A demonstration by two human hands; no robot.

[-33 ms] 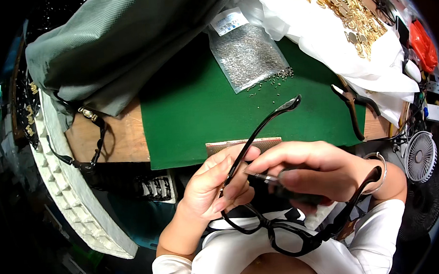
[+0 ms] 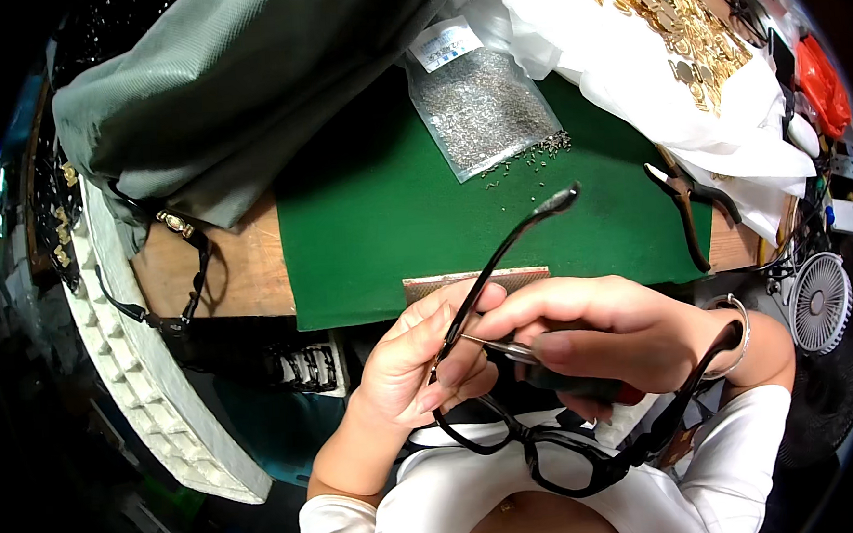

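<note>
Close to my body, black eyeglasses (image 2: 522,434) hang in the grip of my left hand (image 2: 414,364). Its thumb and fingers pinch one temple (image 2: 503,253) near the hinge, and that temple points up over the green mat. The other temple extends right, across my right forearm. My right hand (image 2: 623,329) is closed around a screwdriver (image 2: 577,384) with a dark handle and red end. The thin metal shaft points left, its tip at the pinched hinge area. Whether the tip sits in a screw is too small to tell.
A green mat (image 2: 368,250) covers the wooden table. On it lie a clear bag of tiny metal screws (image 2: 481,109), some spilled, and pliers (image 2: 684,205). Gold pieces (image 2: 684,31) rest on white wrapping. Left are grey cloth (image 2: 206,104), other glasses (image 2: 195,269) and a white ridged tray (image 2: 144,397).
The screwdriver has turned slightly in my right hand, and more of its shaft shows near the hinge. The raised temple's end has shifted a little left and the view has moved slightly.
</note>
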